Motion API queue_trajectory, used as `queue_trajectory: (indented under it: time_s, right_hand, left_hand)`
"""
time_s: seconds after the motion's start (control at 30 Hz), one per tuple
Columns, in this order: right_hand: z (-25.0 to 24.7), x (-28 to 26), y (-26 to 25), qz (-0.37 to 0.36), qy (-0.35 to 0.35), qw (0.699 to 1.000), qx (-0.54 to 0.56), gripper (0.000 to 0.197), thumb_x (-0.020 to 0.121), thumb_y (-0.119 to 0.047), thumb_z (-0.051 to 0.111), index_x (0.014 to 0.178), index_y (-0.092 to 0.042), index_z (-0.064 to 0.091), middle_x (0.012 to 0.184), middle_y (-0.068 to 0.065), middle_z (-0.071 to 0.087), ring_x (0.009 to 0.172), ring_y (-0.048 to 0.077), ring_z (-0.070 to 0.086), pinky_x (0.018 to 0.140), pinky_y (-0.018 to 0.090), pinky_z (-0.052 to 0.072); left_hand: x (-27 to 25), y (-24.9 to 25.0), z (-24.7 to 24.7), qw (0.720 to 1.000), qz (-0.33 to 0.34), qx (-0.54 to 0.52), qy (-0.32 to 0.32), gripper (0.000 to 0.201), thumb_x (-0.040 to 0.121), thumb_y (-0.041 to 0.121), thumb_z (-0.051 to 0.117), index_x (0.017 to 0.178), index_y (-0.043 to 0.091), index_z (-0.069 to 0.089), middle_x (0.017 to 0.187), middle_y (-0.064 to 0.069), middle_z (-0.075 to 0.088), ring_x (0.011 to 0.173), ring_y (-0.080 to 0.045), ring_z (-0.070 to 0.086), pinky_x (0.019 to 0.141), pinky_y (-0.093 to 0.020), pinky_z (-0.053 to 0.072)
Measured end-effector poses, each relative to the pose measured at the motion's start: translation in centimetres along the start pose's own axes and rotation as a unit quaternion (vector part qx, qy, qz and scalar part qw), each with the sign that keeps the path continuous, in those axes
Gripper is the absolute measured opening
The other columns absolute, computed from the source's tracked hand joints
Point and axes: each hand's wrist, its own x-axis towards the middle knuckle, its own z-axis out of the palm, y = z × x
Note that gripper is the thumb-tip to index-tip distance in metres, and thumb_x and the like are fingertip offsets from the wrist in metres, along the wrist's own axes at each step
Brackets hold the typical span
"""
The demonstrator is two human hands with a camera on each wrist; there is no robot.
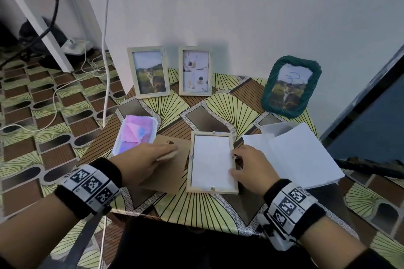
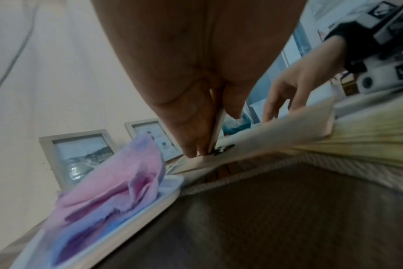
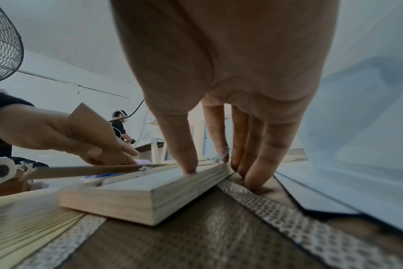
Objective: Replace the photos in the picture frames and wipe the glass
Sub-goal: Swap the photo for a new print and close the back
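A light wooden picture frame (image 1: 211, 190) lies face down in the middle of the table, with the white back of a photo (image 1: 212, 159) showing inside it. My left hand (image 1: 144, 159) pinches the brown backing board (image 1: 172, 172) just left of the frame; in the left wrist view thumb and fingers (image 2: 191, 138) clamp its thin edge. My right hand (image 1: 249, 166) rests at the frame's right edge. Its thumb (image 3: 182, 154) presses on the frame (image 3: 131, 196), and the straight fingers touch the table beside it, near a small metal tab.
Two wooden frames (image 1: 149, 71) (image 1: 195, 71) and a green woven frame (image 1: 289, 86) lean on the wall at the back. A tray (image 1: 155, 124) with a pink and purple cloth (image 1: 136, 134) lies at left, white paper sheets (image 1: 301, 155) at right. Cables run over the floor at left.
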Motion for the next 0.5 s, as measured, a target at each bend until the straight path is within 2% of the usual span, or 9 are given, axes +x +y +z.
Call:
queue_trajectory:
  time_s: [0.1,0.17,0.3,0.4,0.43,0.5]
  right_hand:
    - [-0.1,-0.3,0.0,0.003,-0.002,1.000,-0.009,0.024,0.080,-0.022,0.066,0.100,-0.008,0.066,0.102,0.003,0.058,0.096,0.021,0.055,0.086,0.037,0.048]
    - [-0.2,-0.4,0.0,-0.004,-0.005,1.000,-0.014,0.021,0.081,-0.022,0.066,0.098,-0.009,0.066,0.101,0.002,0.058,0.096,0.020,0.054,0.084,0.035,0.046]
    - [-0.2,-0.5,-0.2,-0.010,-0.009,1.000,-0.013,0.017,0.082,-0.020,0.064,0.096,-0.009,0.067,0.101,0.003,0.058,0.095,0.021,0.054,0.082,0.036,0.047]
    - [-0.2,-0.5,-0.3,-0.006,-0.013,1.000,-0.019,0.016,0.081,-0.018,0.063,0.093,-0.008,0.066,0.100,0.004,0.058,0.094,0.022,0.055,0.082,0.037,0.048]
    - [-0.2,-0.6,-0.3,-0.005,-0.015,1.000,-0.020,0.017,0.080,-0.018,0.063,0.093,-0.008,0.067,0.100,0.004,0.058,0.094,0.022,0.055,0.082,0.037,0.048]
    - [-0.2,-0.7,-0.3,-0.003,-0.018,1.000,-0.021,0.018,0.079,-0.018,0.064,0.093,-0.007,0.067,0.101,0.004,0.059,0.094,0.022,0.055,0.082,0.037,0.048]
  left_hand:
    - [-0.4,-0.4,1.0,0.993,-0.020,0.056,-0.100,0.074,0.097,0.006,0.048,0.157,0.024,0.008,0.156,0.000,0.035,0.132,-0.019,0.046,0.108,-0.034,0.037]
    - [-0.4,-0.7,1.4,0.990,-0.028,0.070,-0.123,0.085,0.094,0.005,0.049,0.156,0.024,-0.006,0.160,0.001,0.026,0.133,-0.017,0.044,0.107,-0.028,0.037]
    - [0.1,-0.7,2.4,0.984,-0.042,0.114,-0.128,0.086,0.097,0.020,0.052,0.155,0.017,-0.012,0.165,-0.001,-0.001,0.145,-0.015,0.029,0.111,-0.025,0.027]
    - [1.0,-0.1,2.7,0.977,-0.058,0.155,-0.136,0.090,0.098,0.034,0.052,0.154,0.012,-0.014,0.165,-0.005,-0.006,0.148,-0.016,0.022,0.114,-0.032,0.027]
    - [1.3,0.1,2.7,0.974,-0.064,0.162,-0.142,0.089,0.098,0.035,0.051,0.154,0.011,-0.014,0.164,-0.005,-0.007,0.148,-0.017,0.023,0.114,-0.035,0.029]
    - [1.8,0.4,2.5,0.973,-0.080,0.159,-0.150,0.084,0.098,0.025,0.046,0.154,0.011,-0.015,0.164,-0.005,-0.008,0.147,-0.020,0.025,0.114,-0.038,0.030]
